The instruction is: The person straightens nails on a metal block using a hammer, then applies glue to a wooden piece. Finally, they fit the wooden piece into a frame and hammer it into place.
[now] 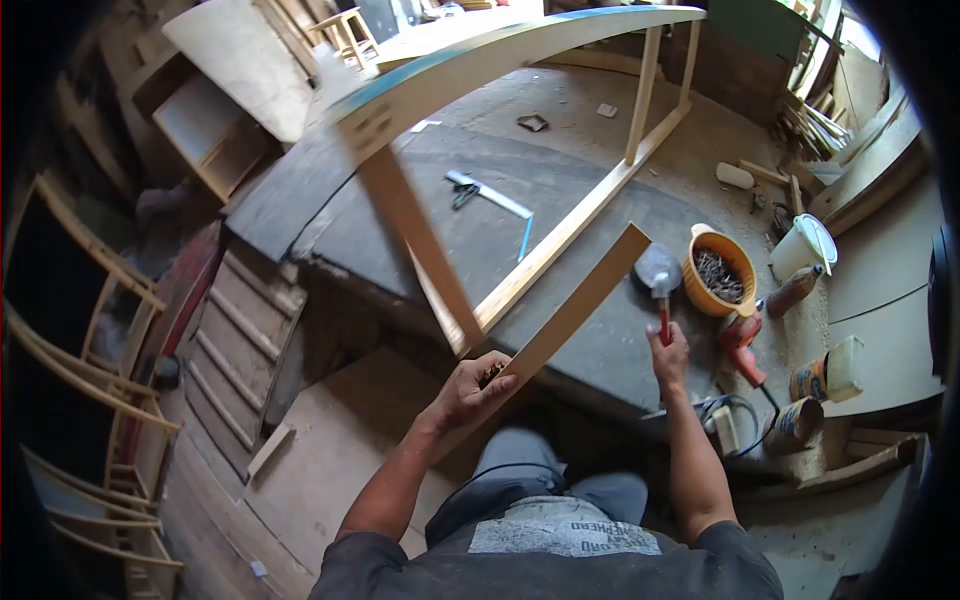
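Note:
My left hand [472, 388] grips the near end of a long flat wooden slat [580, 305], which rises diagonally up and right over the workbench. My right hand [668, 352] holds the red handle of a hatchet-like hammer [658, 272], its metal head resting on the dark workbench top [500, 240] just beyond the slat's far end. A light wooden frame [520, 150] with a curved top rail stands on the bench in front of me, one of its legs coming down close to my left hand.
An orange bucket of nails [720, 270] sits right of the hammer, with an orange power drill [742, 345], a white bucket [805, 245] and cans [810, 375] beyond. A metal square [490, 195] lies on the bench. Chair frames [90, 330] stack at left.

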The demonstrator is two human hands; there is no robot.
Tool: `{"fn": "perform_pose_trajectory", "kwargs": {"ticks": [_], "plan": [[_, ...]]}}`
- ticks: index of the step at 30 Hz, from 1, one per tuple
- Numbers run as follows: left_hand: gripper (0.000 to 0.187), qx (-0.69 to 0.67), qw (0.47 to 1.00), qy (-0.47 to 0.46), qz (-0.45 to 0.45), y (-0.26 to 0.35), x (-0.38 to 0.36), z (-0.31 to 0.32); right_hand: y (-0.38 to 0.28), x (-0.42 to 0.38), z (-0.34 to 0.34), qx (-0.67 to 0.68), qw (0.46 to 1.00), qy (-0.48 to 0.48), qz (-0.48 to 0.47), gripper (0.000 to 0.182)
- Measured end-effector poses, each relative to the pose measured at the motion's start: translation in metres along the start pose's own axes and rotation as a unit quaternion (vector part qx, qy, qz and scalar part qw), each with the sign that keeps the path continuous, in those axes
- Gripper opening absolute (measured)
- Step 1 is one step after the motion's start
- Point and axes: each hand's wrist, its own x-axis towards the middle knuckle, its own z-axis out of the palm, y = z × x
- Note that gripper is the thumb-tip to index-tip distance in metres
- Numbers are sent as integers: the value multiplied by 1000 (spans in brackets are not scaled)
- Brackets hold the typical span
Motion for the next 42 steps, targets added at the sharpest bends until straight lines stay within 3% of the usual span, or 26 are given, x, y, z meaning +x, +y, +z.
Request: {"fn": "perform_pose_trajectory", "kwargs": {"ticks": [1,3,7,8,10,13,15,16,19,21,23,25,27,29,31,34,35,38,42], "plan": [[43,-1,1000,5,1,1,-33,-5,-12,-17,0,72,997,-2,-8,37],[42,20,1000,18,-5,1,-92,-13,-80,-69,-14,299,944,-45,135,41],[40,29,992,79,90,10,-152,-35,-151,-98,-31,496,868,-9,25,35],[40,31,992,84,84,26,-158,-42,-192,-91,-46,520,854,-24,-18,34],[40,49,977,152,139,69,-160,-56,-272,-70,-78,536,844,-32,13,34],[41,56,970,215,102,123,-165,-84,-395,-54,-129,516,853,-58,52,27],[42,34,964,253,78,145,-169,-101,-474,-55,-157,493,850,-182,-23,26],[42,13,956,287,61,157,-171,-112,-513,-60,-166,496,849,-182,-21,26],[43,-5,931,360,53,211,-183,-140,-618,-80,-196,545,779,-303,-63,85],[39,42,918,393,10,245,-209,-177,-694,-94,-211,530,794,-296,-31,93],[38,78,892,445,-8,294,-225,-218,-770,-95,-234,486,805,-340,-5,134],[39,129,882,451,-42,335,-259,-270,-845,-94,-233,555,716,-412,-97,111],[45,156,856,490,-46,372,-284,-313,-917,-108,-247,456,788,-405,81,83],[48,180,850,495,-15,393,-313,-358,-964,-116,-239,436,798,-409,83,81],[50,85,839,536,-36,375,-359,-409,-1005,-128,-217,399,810,-422,81,76],[51,188,802,564,-57,374,-419,-479,-1063,-153,-164,356,819,-441,85,70],[52,223,795,562,-46,402,-399,-495,-1083,-156,-143,343,824,-446,64,68],[57,177,791,584,-42,403,-404,-571,-1133,-159,-94,312,838,-444,58,64],[62,138,801,581,-40,424,-373,-651,-1165,-136,-47,382,830,-392,108,68]]}}
